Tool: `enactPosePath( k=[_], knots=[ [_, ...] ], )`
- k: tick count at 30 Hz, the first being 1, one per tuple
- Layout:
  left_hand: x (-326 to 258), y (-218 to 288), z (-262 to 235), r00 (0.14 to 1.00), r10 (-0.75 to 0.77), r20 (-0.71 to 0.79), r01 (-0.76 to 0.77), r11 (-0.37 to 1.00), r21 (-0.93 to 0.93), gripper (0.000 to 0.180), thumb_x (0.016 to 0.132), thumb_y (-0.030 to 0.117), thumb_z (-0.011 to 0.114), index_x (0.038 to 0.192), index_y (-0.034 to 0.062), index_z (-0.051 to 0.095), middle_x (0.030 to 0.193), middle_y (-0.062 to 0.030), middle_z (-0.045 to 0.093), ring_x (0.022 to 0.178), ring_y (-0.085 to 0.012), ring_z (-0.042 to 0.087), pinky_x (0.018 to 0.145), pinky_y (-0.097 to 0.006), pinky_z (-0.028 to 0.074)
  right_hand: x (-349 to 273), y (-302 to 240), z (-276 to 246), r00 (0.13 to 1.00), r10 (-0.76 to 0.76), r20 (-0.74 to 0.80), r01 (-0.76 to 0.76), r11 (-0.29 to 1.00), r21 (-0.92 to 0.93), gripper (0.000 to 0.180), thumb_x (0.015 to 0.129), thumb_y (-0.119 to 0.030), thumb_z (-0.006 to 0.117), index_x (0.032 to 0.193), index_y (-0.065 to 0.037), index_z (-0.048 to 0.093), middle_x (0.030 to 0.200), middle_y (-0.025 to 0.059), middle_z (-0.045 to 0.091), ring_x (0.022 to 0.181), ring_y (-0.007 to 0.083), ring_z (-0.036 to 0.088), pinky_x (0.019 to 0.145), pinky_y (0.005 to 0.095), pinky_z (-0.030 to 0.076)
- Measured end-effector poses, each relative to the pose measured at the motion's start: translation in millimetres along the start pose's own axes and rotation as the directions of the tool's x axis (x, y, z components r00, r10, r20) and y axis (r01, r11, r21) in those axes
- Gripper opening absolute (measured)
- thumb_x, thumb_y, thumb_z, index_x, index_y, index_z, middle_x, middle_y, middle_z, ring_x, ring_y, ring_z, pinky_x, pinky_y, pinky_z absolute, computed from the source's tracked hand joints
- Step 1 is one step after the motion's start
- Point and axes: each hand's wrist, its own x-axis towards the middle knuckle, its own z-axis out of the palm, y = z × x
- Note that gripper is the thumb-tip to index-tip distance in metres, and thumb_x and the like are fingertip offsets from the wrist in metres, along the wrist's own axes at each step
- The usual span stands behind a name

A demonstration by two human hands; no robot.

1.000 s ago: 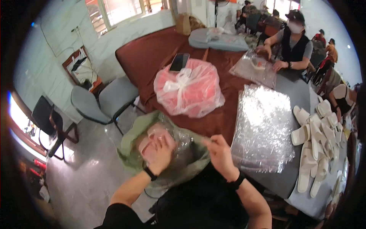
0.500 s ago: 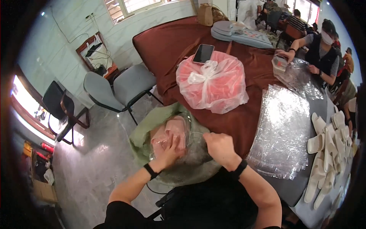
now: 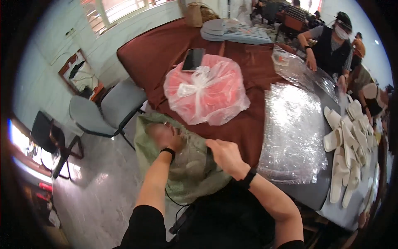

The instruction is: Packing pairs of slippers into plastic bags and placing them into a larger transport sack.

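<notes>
My left hand (image 3: 163,135) has gone deeper into the pale green woven sack (image 3: 182,182) than a moment ago: it now sits inside the crinkled clear plastic liner (image 3: 188,159), where before it lay at the mouth. My right hand (image 3: 224,154) has shifted inward and now pinches the liner's rim just above my lap, holding it up. I judge the sack's mouth is now open enough for me to work inside it.

The sack hangs between my knees and the near edge of the desk (image 3: 248,124) with its dark red cloth. Beyond my hands sits the tied pink plastic bag (image 3: 205,93) with a dark phone (image 3: 193,59) on top; to the right of my right hand lies a stack of clear plastic sheets (image 3: 292,133), and past it rows of white slippers (image 3: 346,141).

My left fingers are blurred behind the film, so I cannot tell whether they are clenched or loose. What lies inside the sack is hidden, and its bottom is cut off by my dark clothing.
</notes>
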Motion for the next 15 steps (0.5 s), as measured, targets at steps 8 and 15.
enactPosePath(
  k=[8,15],
  knots=[
    [0,-53,17,0.999,0.010,0.045,-0.014,0.997,0.077,0.076,0.093,0.043,0.056,0.160,0.0160,0.031,0.168,-0.0267,0.005,0.150,-0.0585,-0.009,0.109,-0.083,0.008,2,-19,-6,0.956,0.090,0.277,-0.038,0.981,-0.189,0.011,0.084,-0.005,0.059,0.088,0.000,0.068,0.099,0.0179,0.066,0.097,0.0336,0.069,0.082,0.0416,0.059],
    [-92,-70,-39,0.954,0.285,-0.096,-0.293,0.952,-0.086,0.100,0.084,0.051,0.070,0.162,0.0125,0.019,0.163,-0.0354,0.009,0.149,-0.0610,0.005,0.120,-0.068,0.008,-11,-33,-38,0.918,0.101,0.383,-0.075,0.994,-0.082,0.033,0.089,-0.003,0.055,0.122,-0.001,0.061,0.122,0.0190,0.057,0.114,0.0350,0.060,0.093,0.0428,0.054]
  ],
)
